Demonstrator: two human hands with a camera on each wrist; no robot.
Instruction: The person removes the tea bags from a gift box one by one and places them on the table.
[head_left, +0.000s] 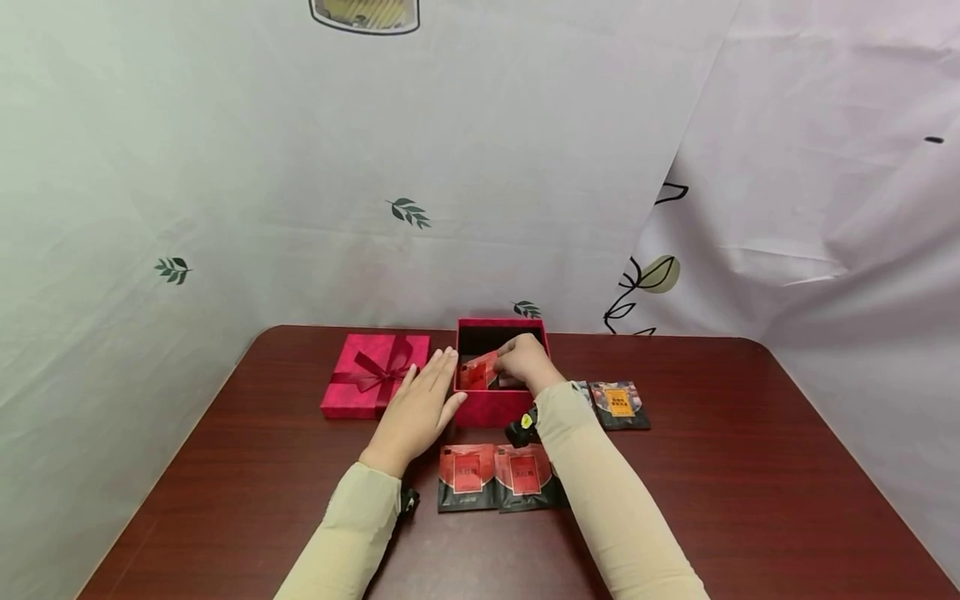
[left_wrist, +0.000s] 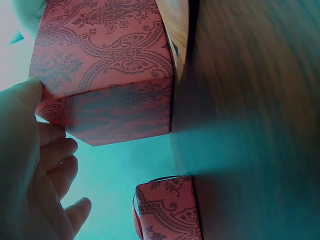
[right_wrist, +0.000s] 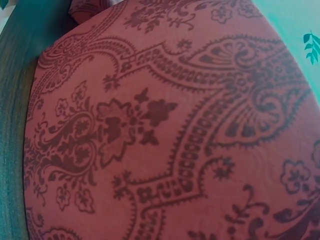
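A red patterned box point(head_left: 491, 410) stands without its lid near the back of the table, its inside dark. My right hand point(head_left: 525, 360) reaches into it from above and pinches a red packet point(head_left: 477, 372), which leans within the box. Along the box's left side lies my left hand point(head_left: 418, 412), fingers extended. In the left wrist view, the left fingertips point(left_wrist: 34, 90) meet an upper corner of the patterned box point(left_wrist: 105, 55). The right wrist view is filled by the box's front wall point(right_wrist: 150, 130); the right hand is out of that view.
The box's lid point(head_left: 360, 358), tied with a dark red ribbon bow, lies to the left. In front sit red-and-black packets point(head_left: 467, 477) in a row, partly covered by the right sleeve. Black packets with an orange label point(head_left: 618, 404) lie to the right. A printed curtain point(head_left: 525, 167) hangs behind the table.
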